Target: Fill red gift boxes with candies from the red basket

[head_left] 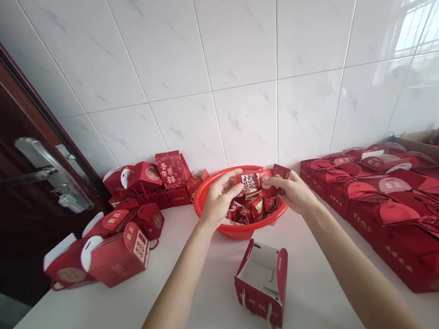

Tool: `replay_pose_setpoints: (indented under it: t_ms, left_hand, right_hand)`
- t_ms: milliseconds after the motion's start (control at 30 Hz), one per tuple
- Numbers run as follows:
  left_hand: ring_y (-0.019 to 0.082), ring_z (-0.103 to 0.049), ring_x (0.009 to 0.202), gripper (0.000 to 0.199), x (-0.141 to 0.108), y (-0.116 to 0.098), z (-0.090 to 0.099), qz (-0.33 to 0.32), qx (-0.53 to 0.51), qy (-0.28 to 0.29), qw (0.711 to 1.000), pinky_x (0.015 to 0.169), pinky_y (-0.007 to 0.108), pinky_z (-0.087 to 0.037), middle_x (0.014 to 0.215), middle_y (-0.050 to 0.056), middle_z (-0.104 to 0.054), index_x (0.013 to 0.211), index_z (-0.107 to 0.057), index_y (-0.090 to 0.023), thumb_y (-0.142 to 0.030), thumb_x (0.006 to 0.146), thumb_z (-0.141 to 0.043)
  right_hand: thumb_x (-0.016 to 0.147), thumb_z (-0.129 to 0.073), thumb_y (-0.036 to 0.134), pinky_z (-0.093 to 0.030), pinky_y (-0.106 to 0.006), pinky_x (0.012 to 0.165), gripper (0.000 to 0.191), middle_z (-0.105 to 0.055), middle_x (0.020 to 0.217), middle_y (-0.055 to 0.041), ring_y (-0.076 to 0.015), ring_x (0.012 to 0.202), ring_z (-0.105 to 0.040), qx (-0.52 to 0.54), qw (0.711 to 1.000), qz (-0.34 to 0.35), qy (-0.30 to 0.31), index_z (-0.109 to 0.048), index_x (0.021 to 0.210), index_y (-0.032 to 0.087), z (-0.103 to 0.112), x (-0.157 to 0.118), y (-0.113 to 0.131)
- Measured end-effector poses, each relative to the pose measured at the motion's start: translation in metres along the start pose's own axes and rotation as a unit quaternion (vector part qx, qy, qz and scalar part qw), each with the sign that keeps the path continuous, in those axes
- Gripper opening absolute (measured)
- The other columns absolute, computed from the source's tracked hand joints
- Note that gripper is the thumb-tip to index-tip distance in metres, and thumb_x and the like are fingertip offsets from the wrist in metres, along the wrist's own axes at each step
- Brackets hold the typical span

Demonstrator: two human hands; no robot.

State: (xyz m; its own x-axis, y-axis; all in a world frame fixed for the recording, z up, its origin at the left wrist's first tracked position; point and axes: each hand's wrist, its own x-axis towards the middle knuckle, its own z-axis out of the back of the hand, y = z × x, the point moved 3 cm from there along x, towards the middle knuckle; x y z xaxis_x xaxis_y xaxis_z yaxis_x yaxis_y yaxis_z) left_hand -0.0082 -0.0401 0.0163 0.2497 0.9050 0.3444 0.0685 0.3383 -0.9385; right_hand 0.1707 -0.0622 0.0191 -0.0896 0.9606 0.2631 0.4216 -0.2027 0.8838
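Note:
Above a red plastic basin (244, 231), my left hand (218, 199) pinches a small red packet (249, 181) with a white double-happiness panel. My right hand (293, 190) is closed on another shiny red wrapped packet (264, 176). A darker red piece (281, 171) shows by its fingers; its kind is unclear. Below both hands, several wrapped sweets (258, 209) in red and gold lie in the basin. Nearer me stands a red gift box (257, 300) with its top open, showing a bare white inside and cord loops on the front.
Closed red gift boxes with cords (396, 216) stand in rows on the right. More red boxes (118, 253) sit at the left, some stacked against the tiled wall (250, 122). A dark door (1, 107) with a metal handle borders the white table (191, 319) at left.

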Motion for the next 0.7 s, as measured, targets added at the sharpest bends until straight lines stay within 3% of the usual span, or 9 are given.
replay_pose_setpoints:
  t_ms: [133,267,333,400,500,600,700]
  left_hand:
    - [0.023,-0.066,0.104,0.052,-0.024,-0.019,-0.001,0.013,0.035,0.068,0.997,0.090,0.037,-0.054,0.116,0.008,-0.070,0.125,-0.064,-0.020,-0.031,0.076,-0.076]
    - [0.026,-0.059,0.120,0.054,-0.051,-0.042,-0.005,0.011,0.100,0.152,0.983,0.098,0.039,-0.050,0.134,0.010,-0.060,0.131,-0.057,-0.022,-0.031,0.081,-0.074]
    - [0.024,-0.060,0.117,0.041,-0.060,-0.050,-0.004,-0.002,0.155,0.162,0.975,0.096,0.037,-0.050,0.128,0.008,-0.062,0.121,-0.059,-0.022,-0.032,0.083,-0.072]
    - [0.021,-0.065,0.102,0.024,-0.066,-0.050,-0.002,0.003,0.220,0.172,0.960,0.087,0.034,-0.052,0.111,0.004,-0.065,0.105,-0.060,-0.022,-0.033,0.086,-0.068]
    - [0.019,-0.064,0.080,0.016,-0.073,-0.042,-0.006,0.024,0.308,0.238,0.921,0.071,0.030,-0.050,0.091,0.001,-0.063,0.089,-0.060,-0.021,-0.036,0.088,-0.062]
    - [0.020,-0.061,0.078,0.017,-0.077,-0.032,-0.012,0.033,0.397,0.287,0.871,0.065,0.029,-0.046,0.088,0.002,-0.059,0.084,-0.060,-0.021,-0.038,0.085,-0.061]
    - [0.020,-0.058,0.075,0.004,-0.078,-0.027,-0.013,0.041,0.475,0.304,0.825,0.059,0.028,-0.040,0.086,0.003,-0.056,0.081,-0.057,-0.021,-0.024,0.080,-0.058]
  right_hand:
    - [0.065,-0.081,0.027,-0.056,-0.030,0.069,0.027,-0.072,0.072,0.0007,-0.0166,0.067,-0.067,-0.096,0.995,0.034,-0.010,-0.071,0.088,0.018,-0.006,-0.021,0.018]
    - [0.073,-0.075,0.027,-0.055,-0.032,0.073,0.025,-0.073,0.082,-0.0018,-0.0177,0.075,-0.067,-0.240,0.969,0.063,0.006,-0.072,0.096,0.018,-0.014,-0.046,0.043]
    - [0.077,-0.073,0.026,-0.054,-0.030,0.069,0.021,-0.072,0.085,-0.0029,-0.0172,0.075,-0.065,-0.309,0.948,0.071,0.025,-0.072,0.097,0.018,-0.019,-0.058,0.056]
    - [0.081,-0.070,0.026,-0.051,-0.028,0.062,0.018,-0.071,0.085,-0.0032,-0.0160,0.071,-0.062,-0.373,0.923,0.070,0.059,-0.072,0.097,0.018,-0.025,-0.067,0.065]
    - [0.085,-0.065,0.023,-0.047,-0.026,0.059,0.016,-0.071,0.088,-0.0031,-0.0150,0.070,-0.059,-0.457,0.880,0.074,0.108,-0.071,0.098,0.019,-0.034,-0.076,0.068]
    - [0.087,-0.060,0.021,-0.044,-0.026,0.059,0.016,-0.069,0.083,-0.0012,-0.0133,0.065,-0.056,-0.519,0.840,0.077,0.135,-0.071,0.099,0.019,-0.041,-0.080,0.063]
    - [0.088,-0.058,0.020,-0.041,-0.025,0.058,0.015,-0.066,0.077,0.0000,-0.0122,0.061,-0.052,-0.542,0.821,0.077,0.160,-0.070,0.099,0.019,-0.045,-0.081,0.058]
